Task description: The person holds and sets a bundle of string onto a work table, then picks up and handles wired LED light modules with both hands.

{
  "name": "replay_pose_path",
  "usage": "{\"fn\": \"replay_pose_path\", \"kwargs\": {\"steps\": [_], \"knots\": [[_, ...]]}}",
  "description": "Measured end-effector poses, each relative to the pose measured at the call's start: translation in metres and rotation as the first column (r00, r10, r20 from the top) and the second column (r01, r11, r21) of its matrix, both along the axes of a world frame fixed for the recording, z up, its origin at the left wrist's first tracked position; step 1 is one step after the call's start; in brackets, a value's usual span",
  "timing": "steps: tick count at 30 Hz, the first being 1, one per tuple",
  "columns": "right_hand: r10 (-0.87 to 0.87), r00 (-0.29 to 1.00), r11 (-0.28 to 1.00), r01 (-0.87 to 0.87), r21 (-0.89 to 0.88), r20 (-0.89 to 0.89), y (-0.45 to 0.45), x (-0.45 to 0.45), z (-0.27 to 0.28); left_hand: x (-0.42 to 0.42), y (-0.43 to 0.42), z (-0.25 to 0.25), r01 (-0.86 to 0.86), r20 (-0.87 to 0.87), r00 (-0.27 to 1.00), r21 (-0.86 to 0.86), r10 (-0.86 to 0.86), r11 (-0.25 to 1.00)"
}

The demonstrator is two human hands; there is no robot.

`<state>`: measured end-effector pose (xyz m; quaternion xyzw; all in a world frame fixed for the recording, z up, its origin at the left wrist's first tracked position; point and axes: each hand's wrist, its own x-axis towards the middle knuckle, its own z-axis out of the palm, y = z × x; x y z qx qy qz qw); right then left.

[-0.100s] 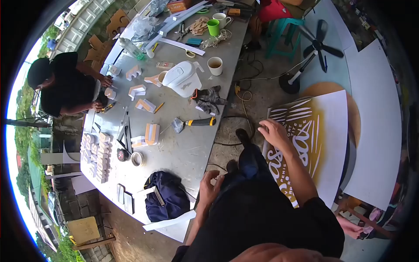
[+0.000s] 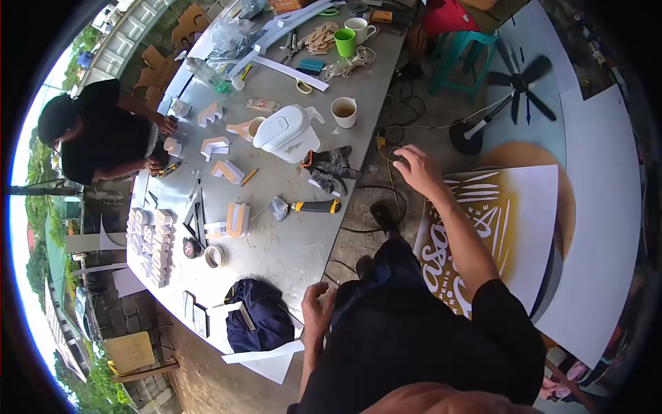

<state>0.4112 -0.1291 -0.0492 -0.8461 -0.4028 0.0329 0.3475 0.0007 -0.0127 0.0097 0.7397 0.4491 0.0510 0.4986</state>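
Observation:
My left hand (image 2: 318, 310) hangs at the near edge of the metal table (image 2: 289, 252), its fingers loosely curled beside the dark blue cloth (image 2: 265, 328); whether it holds anything is hidden. Further right, my right hand (image 2: 418, 170) is raised over the floor between the table and the printed board (image 2: 520, 207), fingers apart and holding nothing. On the table edge nearest to it lie a grey glove (image 2: 331, 169) and a yellow-black handled tool (image 2: 317, 206). A white pitcher (image 2: 288, 132) and a cup of brown drink (image 2: 343, 112) stand beyond.
A co-worker (image 2: 103, 131) leans over the table's far side. Small white-and-tan blocks (image 2: 238, 219) and cut letters (image 2: 160, 248) lie on the tabletop. A black fan (image 2: 518, 83), a teal stool (image 2: 465, 58) and floor cables (image 2: 393, 190) are at the right.
My right hand has moved up and slightly left, away from the printed board. My left hand has shifted a little down and left. The view has shifted slightly.

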Motion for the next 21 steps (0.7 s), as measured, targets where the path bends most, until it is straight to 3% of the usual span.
{"fn": "replay_pose_path", "kwargs": {"steps": [1,3,8,10,12,14,18,21], "knots": [[0.036,0.994,0.994,-0.046,0.098,0.105,0.04,0.061,-0.008,0.011,0.006,-0.003,-0.015,-0.034,0.999,0.075,0.017,0.997],[0.03,0.968,0.993,-0.057,0.102,0.249,0.124,0.168,-0.017,0.043,0.017,-0.012,-0.121,-0.045,0.99,0.178,0.131,0.977],[0.155,0.928,0.983,-0.109,-0.151,0.34,0.253,0.299,-0.065,0.086,0.007,0.008,-0.151,-0.246,0.951,0.158,0.187,0.976],[0.218,0.807,0.949,-0.045,-0.311,0.549,0.284,0.321,-0.088,0.112,0.007,0.018,-0.102,-0.301,0.942,0.162,0.148,0.981],[0.247,0.811,0.923,-0.031,-0.383,0.53,0.304,0.335,-0.114,0.129,0.006,0.017,-0.152,-0.317,0.928,0.15,0.193,0.977],[0.168,0.834,0.88,0.114,-0.461,0.526,0.315,0.336,-0.12,0.144,0.003,0.021,-0.184,-0.315,0.923,0.142,0.221,0.973],[0.199,0.856,0.759,0.174,-0.628,0.477,0.307,0.329,-0.101,0.166,-0.002,0.027,-0.218,-0.35,0.905,0.11,0.244,0.97],[0.169,0.877,0.765,0.171,-0.621,0.45,0.29,0.32,-0.079,0.179,0.003,0.026,-0.214,-0.319,0.916,0.122,0.242,0.969]]}}
